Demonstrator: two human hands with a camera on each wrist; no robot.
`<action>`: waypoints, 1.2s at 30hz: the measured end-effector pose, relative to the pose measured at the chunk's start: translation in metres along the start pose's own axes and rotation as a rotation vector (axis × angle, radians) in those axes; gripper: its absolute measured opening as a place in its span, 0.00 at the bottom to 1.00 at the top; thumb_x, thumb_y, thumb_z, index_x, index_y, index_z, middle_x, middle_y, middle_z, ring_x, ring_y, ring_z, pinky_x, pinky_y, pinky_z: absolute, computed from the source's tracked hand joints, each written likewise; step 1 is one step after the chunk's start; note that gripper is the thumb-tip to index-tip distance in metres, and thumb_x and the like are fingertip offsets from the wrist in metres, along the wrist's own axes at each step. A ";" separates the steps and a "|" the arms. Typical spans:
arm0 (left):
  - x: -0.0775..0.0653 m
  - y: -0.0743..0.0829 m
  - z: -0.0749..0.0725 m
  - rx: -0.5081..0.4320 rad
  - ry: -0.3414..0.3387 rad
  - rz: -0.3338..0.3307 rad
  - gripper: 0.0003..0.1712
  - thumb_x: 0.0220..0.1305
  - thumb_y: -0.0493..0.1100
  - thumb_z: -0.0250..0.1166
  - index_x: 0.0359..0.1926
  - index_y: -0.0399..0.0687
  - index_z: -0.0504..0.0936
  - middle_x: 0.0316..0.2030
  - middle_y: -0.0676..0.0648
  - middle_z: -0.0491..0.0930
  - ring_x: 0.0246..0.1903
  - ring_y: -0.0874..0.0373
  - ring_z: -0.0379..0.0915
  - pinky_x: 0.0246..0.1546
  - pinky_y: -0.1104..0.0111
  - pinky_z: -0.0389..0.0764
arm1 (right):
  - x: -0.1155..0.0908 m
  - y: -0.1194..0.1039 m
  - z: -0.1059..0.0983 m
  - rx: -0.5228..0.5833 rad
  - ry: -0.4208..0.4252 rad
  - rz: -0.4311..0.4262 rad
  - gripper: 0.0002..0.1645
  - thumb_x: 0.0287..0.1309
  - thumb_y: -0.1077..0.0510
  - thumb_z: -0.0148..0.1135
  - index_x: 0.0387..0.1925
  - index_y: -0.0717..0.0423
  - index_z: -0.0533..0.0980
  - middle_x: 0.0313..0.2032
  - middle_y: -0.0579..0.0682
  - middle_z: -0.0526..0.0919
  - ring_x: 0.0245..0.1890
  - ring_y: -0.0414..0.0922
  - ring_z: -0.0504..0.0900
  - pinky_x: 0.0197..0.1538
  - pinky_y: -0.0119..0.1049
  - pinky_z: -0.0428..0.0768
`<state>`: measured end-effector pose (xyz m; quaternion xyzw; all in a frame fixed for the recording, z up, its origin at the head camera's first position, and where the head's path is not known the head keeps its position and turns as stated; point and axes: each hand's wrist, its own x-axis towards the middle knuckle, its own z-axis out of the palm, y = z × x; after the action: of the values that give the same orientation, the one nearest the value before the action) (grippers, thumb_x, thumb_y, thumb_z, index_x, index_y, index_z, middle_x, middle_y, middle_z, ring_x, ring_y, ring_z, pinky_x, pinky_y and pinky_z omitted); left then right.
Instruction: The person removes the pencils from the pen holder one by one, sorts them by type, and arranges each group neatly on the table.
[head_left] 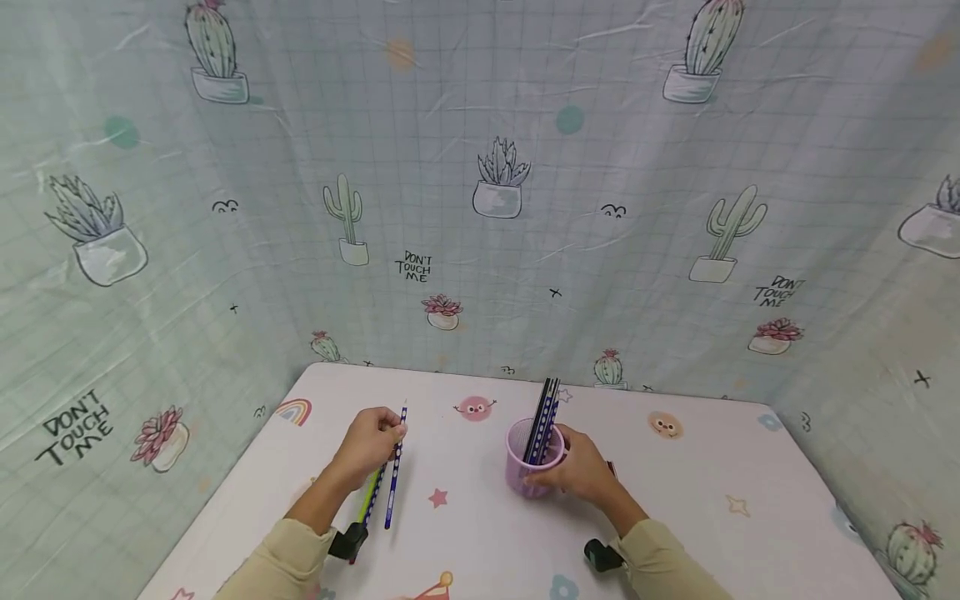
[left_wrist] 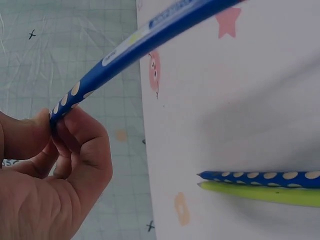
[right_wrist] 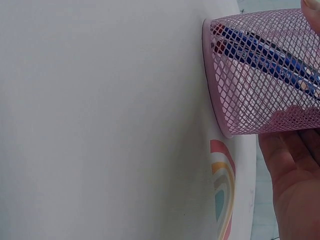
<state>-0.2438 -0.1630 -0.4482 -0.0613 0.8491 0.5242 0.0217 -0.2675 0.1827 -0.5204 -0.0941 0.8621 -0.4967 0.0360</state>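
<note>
Between thumb and fingers, my left hand (head_left: 372, 442) pinches a blue pencil with pale dots (head_left: 393, 487) near its pointed end. In the left wrist view that pencil (left_wrist: 135, 52) slants up to the right from the fingertips. Below it on the table lie another dotted blue pencil (left_wrist: 270, 178) and a lime green pencil (left_wrist: 265, 194), side by side. My right hand (head_left: 579, 471) grips a pink mesh pencil cup (head_left: 525, 479) around its side. Several dark and dotted blue pencils (head_left: 542, 425) lean in the cup. Through the mesh, their red ends (right_wrist: 220, 45) show near its base.
The white table (head_left: 480, 542) has printed stars, faces and a rainbow. A small dark red-edged item (head_left: 612, 468) shows partly behind the right wrist. A cactus-print curtain (head_left: 450, 250) stands behind the table and along both sides. Black wrist cameras (head_left: 602, 556) sit near the sleeves.
</note>
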 end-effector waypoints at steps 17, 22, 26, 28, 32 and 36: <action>0.009 -0.040 -0.007 0.003 0.054 -0.138 0.08 0.68 0.34 0.68 0.42 0.29 0.86 0.35 0.40 0.87 0.26 0.58 0.79 0.29 0.68 0.86 | 0.000 0.000 0.000 -0.015 0.009 -0.010 0.51 0.31 0.55 0.91 0.62 0.58 0.77 0.52 0.58 0.87 0.47 0.50 0.82 0.28 0.38 0.84; 0.012 -0.049 -0.009 0.010 0.056 -0.164 0.08 0.66 0.35 0.69 0.40 0.30 0.87 0.35 0.42 0.88 0.27 0.58 0.80 0.30 0.67 0.87 | 0.001 0.001 0.001 -0.006 0.011 0.006 0.52 0.30 0.53 0.91 0.62 0.57 0.78 0.53 0.57 0.87 0.48 0.49 0.82 0.31 0.37 0.85; 0.015 -0.054 -0.009 0.008 0.049 -0.197 0.08 0.65 0.36 0.71 0.40 0.32 0.88 0.35 0.42 0.88 0.27 0.57 0.79 0.30 0.68 0.87 | 0.002 0.000 0.001 -0.011 0.026 0.016 0.53 0.29 0.53 0.92 0.62 0.56 0.78 0.53 0.55 0.87 0.50 0.50 0.83 0.38 0.36 0.85; 0.015 -0.056 -0.010 0.006 0.045 -0.209 0.09 0.64 0.36 0.72 0.40 0.32 0.88 0.34 0.42 0.87 0.27 0.57 0.79 0.29 0.68 0.86 | 0.002 -0.001 0.001 -0.018 0.030 0.019 0.53 0.29 0.53 0.92 0.62 0.55 0.78 0.53 0.55 0.87 0.51 0.50 0.83 0.39 0.36 0.85; 0.013 -0.062 -0.010 0.011 0.051 -0.230 0.10 0.63 0.37 0.74 0.39 0.31 0.88 0.32 0.42 0.86 0.25 0.57 0.78 0.28 0.69 0.85 | 0.000 -0.002 0.001 -0.008 0.015 0.031 0.53 0.30 0.53 0.92 0.63 0.57 0.77 0.54 0.56 0.87 0.50 0.50 0.82 0.36 0.36 0.85; 0.011 -0.067 -0.009 0.025 0.060 -0.221 0.09 0.61 0.36 0.75 0.37 0.32 0.87 0.29 0.43 0.86 0.24 0.57 0.79 0.27 0.69 0.86 | 0.000 -0.003 0.001 -0.003 0.007 0.031 0.53 0.31 0.53 0.91 0.63 0.57 0.77 0.54 0.57 0.87 0.49 0.50 0.82 0.32 0.37 0.85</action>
<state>-0.2460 -0.2012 -0.5046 -0.1701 0.8438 0.5060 0.0546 -0.2665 0.1804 -0.5183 -0.0792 0.8642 -0.4952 0.0404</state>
